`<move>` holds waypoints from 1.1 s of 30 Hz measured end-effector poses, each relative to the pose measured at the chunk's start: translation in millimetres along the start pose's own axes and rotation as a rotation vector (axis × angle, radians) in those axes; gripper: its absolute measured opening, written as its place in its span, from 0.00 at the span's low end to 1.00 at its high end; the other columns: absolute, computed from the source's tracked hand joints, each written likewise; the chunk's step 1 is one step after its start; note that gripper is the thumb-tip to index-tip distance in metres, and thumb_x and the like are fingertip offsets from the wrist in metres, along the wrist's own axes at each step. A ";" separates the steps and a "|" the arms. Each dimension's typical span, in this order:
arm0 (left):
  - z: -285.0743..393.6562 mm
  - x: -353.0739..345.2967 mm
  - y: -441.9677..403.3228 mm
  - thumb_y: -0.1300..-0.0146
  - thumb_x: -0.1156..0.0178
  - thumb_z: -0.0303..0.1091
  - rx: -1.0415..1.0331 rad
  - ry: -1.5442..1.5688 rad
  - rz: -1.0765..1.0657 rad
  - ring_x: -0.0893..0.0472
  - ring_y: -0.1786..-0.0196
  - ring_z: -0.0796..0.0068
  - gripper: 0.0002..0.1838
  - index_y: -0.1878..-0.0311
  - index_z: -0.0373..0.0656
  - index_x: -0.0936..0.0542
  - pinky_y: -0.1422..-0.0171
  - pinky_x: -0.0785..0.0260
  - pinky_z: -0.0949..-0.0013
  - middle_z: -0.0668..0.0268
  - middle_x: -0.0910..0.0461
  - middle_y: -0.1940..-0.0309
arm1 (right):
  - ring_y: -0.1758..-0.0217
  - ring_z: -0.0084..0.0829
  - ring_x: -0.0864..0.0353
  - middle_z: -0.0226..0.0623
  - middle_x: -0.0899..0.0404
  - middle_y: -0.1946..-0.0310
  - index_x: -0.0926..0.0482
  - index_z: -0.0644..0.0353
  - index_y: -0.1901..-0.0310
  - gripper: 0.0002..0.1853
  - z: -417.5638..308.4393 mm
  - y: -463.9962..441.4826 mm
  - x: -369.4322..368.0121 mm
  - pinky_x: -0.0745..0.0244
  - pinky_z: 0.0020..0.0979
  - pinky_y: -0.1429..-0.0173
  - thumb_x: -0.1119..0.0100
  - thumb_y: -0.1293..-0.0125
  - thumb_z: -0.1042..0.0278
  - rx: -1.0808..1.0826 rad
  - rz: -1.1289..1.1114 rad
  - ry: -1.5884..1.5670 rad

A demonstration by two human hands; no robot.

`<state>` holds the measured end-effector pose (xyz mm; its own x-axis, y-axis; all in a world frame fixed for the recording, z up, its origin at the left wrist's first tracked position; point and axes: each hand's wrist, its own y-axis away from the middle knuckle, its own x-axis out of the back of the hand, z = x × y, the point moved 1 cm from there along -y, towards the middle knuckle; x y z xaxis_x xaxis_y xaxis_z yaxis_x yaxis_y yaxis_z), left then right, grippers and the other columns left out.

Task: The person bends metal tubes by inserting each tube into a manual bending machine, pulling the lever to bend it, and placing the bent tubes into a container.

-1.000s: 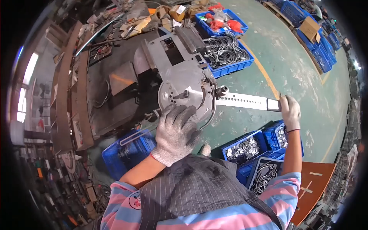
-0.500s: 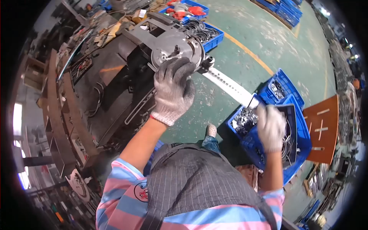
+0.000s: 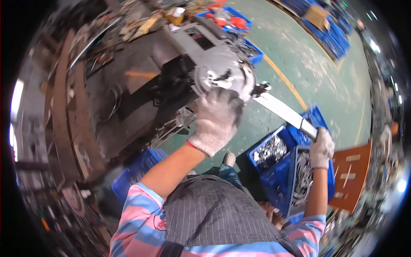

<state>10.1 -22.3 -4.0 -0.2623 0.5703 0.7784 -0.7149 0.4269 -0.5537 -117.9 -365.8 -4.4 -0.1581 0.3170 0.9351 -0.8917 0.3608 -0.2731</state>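
Observation:
A bending machine with a round metal head [image 3: 224, 79] stands on the workbench in the upper middle. My left hand [image 3: 218, 122], in a grey-palmed work glove, rests at the near edge of this head with its fingers curled. What the fingers hold, if anything, is hidden. From the head's right side a long flat metal lever [image 3: 280, 109] reaches out to the lower right. My right hand [image 3: 322, 147], also gloved, is wrapped round the lever's outer end.
Below the lever stand blue crates [image 3: 269, 150] with small metal pieces and a bin of wire-like loops [image 3: 303, 177]. An orange-brown board [image 3: 351, 175] is at the right. Another blue crate [image 3: 137, 171] sits under the bench [image 3: 124, 94]. Blue crates [image 3: 329, 34] are stacked farther off.
My view has shifted, so the machine sits lower and farther right. My right hand has moved right and is closed on the lever's end. My left hand stays at the round head, fingers more curled.

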 end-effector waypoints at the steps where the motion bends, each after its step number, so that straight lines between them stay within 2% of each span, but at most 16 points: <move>1: -0.6 -4.4 1.1 0.42 0.34 0.41 -0.003 -0.042 -0.016 0.27 0.43 0.63 0.12 0.54 0.55 0.17 0.39 0.37 0.52 0.69 0.23 0.49 | 0.57 0.49 0.17 0.45 0.17 0.64 0.18 0.56 0.57 0.12 6.7 -38.2 -10.8 0.22 0.48 0.52 0.35 0.44 0.73 0.064 0.038 0.014; 3: 0.9 -3.5 1.0 0.42 0.37 0.47 0.028 -0.157 -0.100 0.27 0.42 0.66 0.14 0.54 0.57 0.18 0.38 0.38 0.53 0.71 0.23 0.47 | 0.56 0.50 0.17 0.45 0.17 0.62 0.17 0.55 0.57 0.12 6.2 -126.1 -37.7 0.22 0.47 0.52 0.35 0.44 0.74 0.162 0.090 0.015; 6: 9.9 -9.7 0.9 0.44 0.37 0.45 0.119 -0.122 -0.103 0.26 0.38 0.65 0.14 0.54 0.57 0.17 0.31 0.39 0.54 0.71 0.21 0.47 | 0.53 0.50 0.17 0.44 0.16 0.59 0.17 0.54 0.53 0.14 -18.7 -199.9 -55.9 0.22 0.46 0.50 0.36 0.42 0.74 0.263 0.084 -0.067; 8: 12.2 -13.2 1.6 0.45 0.36 0.44 0.109 -0.124 0.002 0.25 0.40 0.65 0.15 0.55 0.54 0.16 0.32 0.37 0.54 0.71 0.20 0.48 | 0.50 0.49 0.17 0.45 0.16 0.55 0.17 0.53 0.49 0.16 0.8 -211.4 -85.5 0.22 0.45 0.46 0.38 0.40 0.74 0.458 0.087 -0.399; 10: 27.6 -0.1 0.0 0.46 0.35 0.44 0.153 -0.110 0.027 0.24 0.41 0.66 0.15 0.55 0.52 0.16 0.34 0.35 0.55 0.71 0.19 0.49 | 0.48 0.49 0.17 0.45 0.17 0.52 0.18 0.53 0.46 0.18 7.3 -212.6 -93.4 0.22 0.45 0.43 0.39 0.38 0.75 0.284 0.009 -0.351; 11: 36.4 7.8 -1.6 0.46 0.34 0.43 0.155 -0.052 0.037 0.23 0.43 0.66 0.16 0.55 0.51 0.16 0.35 0.34 0.56 0.71 0.19 0.49 | 0.48 0.49 0.17 0.45 0.17 0.52 0.18 0.53 0.46 0.18 9.2 -214.9 -100.8 0.22 0.45 0.43 0.39 0.38 0.75 0.310 0.011 -0.361; 12: 41.1 16.3 -1.2 0.48 0.32 0.40 0.143 0.153 0.019 0.20 0.48 0.66 0.16 0.55 0.48 0.15 0.39 0.30 0.59 0.70 0.17 0.54 | 0.47 0.48 0.17 0.45 0.17 0.50 0.18 0.53 0.45 0.19 12.3 -215.8 -107.7 0.22 0.45 0.43 0.38 0.39 0.74 0.291 0.032 -0.396; 14: 47.0 74.8 0.0 0.51 0.31 0.35 0.232 0.239 0.255 0.17 0.51 0.66 0.13 0.60 0.49 0.14 0.44 0.27 0.61 0.68 0.15 0.58 | 0.46 0.48 0.17 0.45 0.17 0.49 0.18 0.52 0.44 0.20 13.6 -213.1 -106.2 0.22 0.45 0.42 0.37 0.39 0.73 0.263 0.053 -0.425; 16: 6.5 126.3 19.3 0.51 0.32 0.32 0.272 0.033 0.237 0.16 0.51 0.62 0.10 0.63 0.47 0.13 0.48 0.25 0.59 0.64 0.14 0.58 | 0.42 0.48 0.19 0.45 0.18 0.46 0.19 0.53 0.41 0.23 -3.1 -201.6 -86.2 0.23 0.46 0.39 0.34 0.41 0.70 0.158 0.066 -0.276; 18: -43.5 171.3 37.0 0.49 0.33 0.31 0.488 -0.086 0.201 0.15 0.50 0.58 0.09 0.63 0.43 0.12 0.47 0.23 0.57 0.58 0.13 0.57 | 0.34 0.49 0.24 0.45 0.20 0.40 0.25 0.58 0.35 0.31 -20.5 -180.9 -66.1 0.28 0.44 0.31 0.30 0.43 0.66 0.254 0.129 -0.265; 19: -63.0 179.2 50.8 0.46 0.33 0.31 0.566 -0.160 0.333 0.15 0.51 0.54 0.07 0.64 0.41 0.12 0.44 0.24 0.56 0.55 0.14 0.58 | 0.28 0.50 0.30 0.47 0.23 0.36 0.27 0.58 0.32 0.35 -36.9 -166.1 -52.2 0.33 0.45 0.26 0.30 0.43 0.61 0.303 0.200 -0.177; 20: -110.4 173.2 82.5 0.44 0.33 0.33 0.646 -0.140 0.340 0.16 0.51 0.53 0.08 0.62 0.42 0.13 0.44 0.25 0.56 0.58 0.14 0.57 | 0.24 0.52 0.37 0.48 0.27 0.32 0.29 0.57 0.31 0.37 -48.7 -158.8 -51.9 0.39 0.48 0.22 0.30 0.42 0.57 0.274 0.181 -0.223; 24: -262.6 125.1 179.7 0.40 0.35 0.38 0.740 -0.422 0.218 0.20 0.46 0.55 0.11 0.55 0.47 0.17 0.41 0.30 0.52 0.63 0.18 0.51 | 0.21 0.53 0.41 0.47 0.31 0.29 0.32 0.55 0.28 0.40 -80.3 -144.5 -36.6 0.47 0.50 0.19 0.31 0.41 0.53 0.210 0.195 -0.202; 29: -329.6 102.5 185.3 0.39 0.37 0.41 0.877 -0.559 0.131 0.22 0.43 0.56 0.11 0.55 0.52 0.16 0.41 0.31 0.50 0.65 0.19 0.50 | 0.20 0.51 0.44 0.43 0.36 0.25 0.40 0.50 0.23 0.46 -89.3 -143.5 -34.8 0.46 0.48 0.18 0.29 0.42 0.58 0.085 0.057 -0.087; 31: -345.3 95.3 189.2 0.39 0.37 0.42 0.966 -0.500 -0.098 0.24 0.40 0.56 0.11 0.56 0.52 0.16 0.38 0.33 0.49 0.65 0.19 0.48 | 0.20 0.50 0.44 0.44 0.37 0.24 0.44 0.50 0.22 0.49 -94.2 -139.0 -27.8 0.48 0.47 0.18 0.28 0.44 0.59 0.045 0.011 -0.062; 33: -348.7 91.9 192.0 0.39 0.37 0.43 0.948 -0.474 -0.107 0.24 0.39 0.56 0.12 0.55 0.52 0.16 0.37 0.33 0.49 0.65 0.20 0.48 | 0.20 0.49 0.44 0.45 0.37 0.24 0.43 0.52 0.22 0.49 -94.1 -134.0 -25.1 0.48 0.47 0.17 0.28 0.44 0.60 0.065 0.027 -0.046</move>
<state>74.7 356.8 -141.9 -0.2474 0.1437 0.9582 -0.9084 -0.3785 -0.1778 45.5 -339.6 -12.5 -0.2001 0.2845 0.9376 -0.9122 0.2951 -0.2842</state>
